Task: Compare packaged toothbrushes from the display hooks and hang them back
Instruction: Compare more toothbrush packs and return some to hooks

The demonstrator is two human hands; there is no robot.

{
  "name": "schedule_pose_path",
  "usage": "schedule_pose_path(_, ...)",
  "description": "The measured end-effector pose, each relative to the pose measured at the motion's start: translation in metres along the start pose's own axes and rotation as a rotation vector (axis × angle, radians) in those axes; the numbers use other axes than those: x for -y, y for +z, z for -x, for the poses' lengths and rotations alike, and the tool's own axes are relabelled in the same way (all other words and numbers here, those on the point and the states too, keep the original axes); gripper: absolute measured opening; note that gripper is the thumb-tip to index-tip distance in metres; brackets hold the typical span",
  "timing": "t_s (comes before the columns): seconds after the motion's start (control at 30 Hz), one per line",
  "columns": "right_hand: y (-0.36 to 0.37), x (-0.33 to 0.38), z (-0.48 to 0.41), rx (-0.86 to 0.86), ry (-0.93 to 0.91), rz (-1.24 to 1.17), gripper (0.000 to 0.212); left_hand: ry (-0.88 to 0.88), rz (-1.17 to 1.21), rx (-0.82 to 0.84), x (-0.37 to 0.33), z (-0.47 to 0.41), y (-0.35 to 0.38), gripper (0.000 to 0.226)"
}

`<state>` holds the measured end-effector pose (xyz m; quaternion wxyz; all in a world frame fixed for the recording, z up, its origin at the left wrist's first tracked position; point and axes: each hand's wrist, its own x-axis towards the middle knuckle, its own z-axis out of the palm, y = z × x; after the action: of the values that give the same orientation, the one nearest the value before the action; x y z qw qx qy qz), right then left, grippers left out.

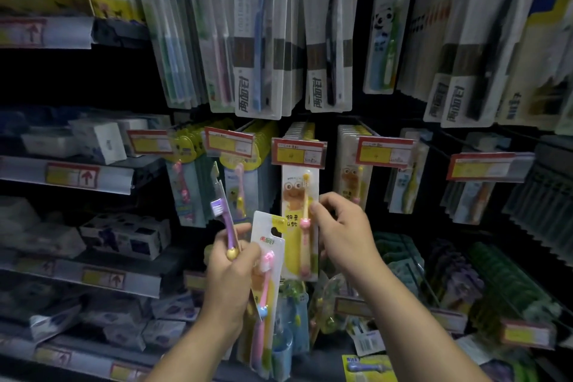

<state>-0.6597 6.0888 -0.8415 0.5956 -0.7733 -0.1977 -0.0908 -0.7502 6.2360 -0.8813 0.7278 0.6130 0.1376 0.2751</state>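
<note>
My left hand [231,270] grips two toothbrush packs together: a purple-brush pack [224,214] tilted up to the left, and a white-and-yellow pack with a pink brush [266,257] standing upright in front. My right hand [339,229] pinches the right edge of a yellow frog-print pack [299,195] that hangs on its hook under a red-and-yellow price tag [298,152]. The two hands are a short gap apart.
Rows of adult toothbrush packs [257,34] hang above, children's packs on hooks to both sides. Shelves of boxed goods [124,236] run along the left. More hanging packs and price tags [490,166] fill the right and lower area.
</note>
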Motion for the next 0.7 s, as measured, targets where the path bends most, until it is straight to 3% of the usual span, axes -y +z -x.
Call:
schedule_pose_path(0.17,0.005,0.0,-0.006,0.0,0.017,0.036,0.023,-0.034,0.012,-0.036,-0.001,-0.001,0.002,0.022)
schedule_pose_path(0.3,0.008,0.003,0.0,0.009,-0.067,0.138,0.024,-0.043,0.028,-0.002,-0.01,0.004,0.004,0.02)
schedule_pose_path(0.53,0.013,-0.001,0.001,-0.035,-0.127,0.189,0.023,-0.106,0.147,0.096,-0.016,0.004,-0.001,0.052)
schedule_pose_path(0.7,0.014,-0.004,0.004,-0.077,-0.149,0.19,0.023,-0.199,0.126,0.019,-0.019,0.005,-0.004,0.042)
